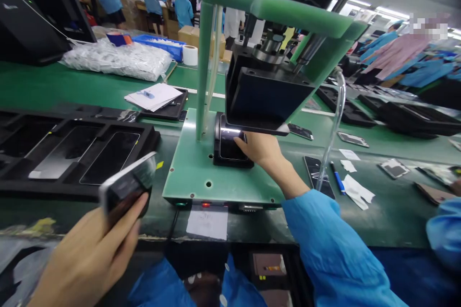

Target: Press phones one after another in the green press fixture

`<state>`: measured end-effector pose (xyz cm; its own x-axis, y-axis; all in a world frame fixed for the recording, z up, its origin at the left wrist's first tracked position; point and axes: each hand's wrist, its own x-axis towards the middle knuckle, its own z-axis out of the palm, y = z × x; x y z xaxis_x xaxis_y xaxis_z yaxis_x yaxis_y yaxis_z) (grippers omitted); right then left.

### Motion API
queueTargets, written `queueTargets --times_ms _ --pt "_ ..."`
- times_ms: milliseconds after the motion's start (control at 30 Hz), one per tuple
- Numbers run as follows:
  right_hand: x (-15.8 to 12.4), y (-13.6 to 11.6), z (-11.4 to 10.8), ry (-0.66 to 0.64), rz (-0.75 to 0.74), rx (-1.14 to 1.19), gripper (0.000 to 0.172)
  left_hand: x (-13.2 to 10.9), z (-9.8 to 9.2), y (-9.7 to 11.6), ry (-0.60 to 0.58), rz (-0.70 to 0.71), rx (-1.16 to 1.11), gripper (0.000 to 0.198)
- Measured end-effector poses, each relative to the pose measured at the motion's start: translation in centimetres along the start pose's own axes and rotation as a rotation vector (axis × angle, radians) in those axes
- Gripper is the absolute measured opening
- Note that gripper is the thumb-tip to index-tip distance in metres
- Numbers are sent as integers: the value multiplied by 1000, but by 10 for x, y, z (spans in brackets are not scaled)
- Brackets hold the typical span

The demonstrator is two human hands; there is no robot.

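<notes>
My left hand (97,244) is closed around a smartphone (131,187), held tilted above the front edge of the bench, left of a green press machine (187,172). Under the press's dark head (266,98), a second smartphone (230,141) lies screen up in a black holder (234,162). My right hand (261,148) reaches in from the right and grips this phone at its right edge, thumb on the glass. The press head hides part of its other fingers. A small red light (205,205) shows on the front of the press.
A black foam tray (72,189) with several phone screens lies left. Right of the press are a dark phone (319,175), a blue pen (337,178), paper scraps (356,192) and a clear hose (334,129). Behind lies a bag of white pieces (118,60). A co-worker's sleeve (444,232) shows at right.
</notes>
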<state>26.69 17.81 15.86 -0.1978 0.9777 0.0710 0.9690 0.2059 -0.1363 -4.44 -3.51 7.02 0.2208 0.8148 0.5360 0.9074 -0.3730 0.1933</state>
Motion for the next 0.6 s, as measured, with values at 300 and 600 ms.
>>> queueTargets --times_ms 300,600 --pt "-113 80 15 77 -584 11 42 77 33 18 -194 323 429 36" --pt "-146 120 62 287 -627 -2 67 85 31 29 -250 229 317 62"
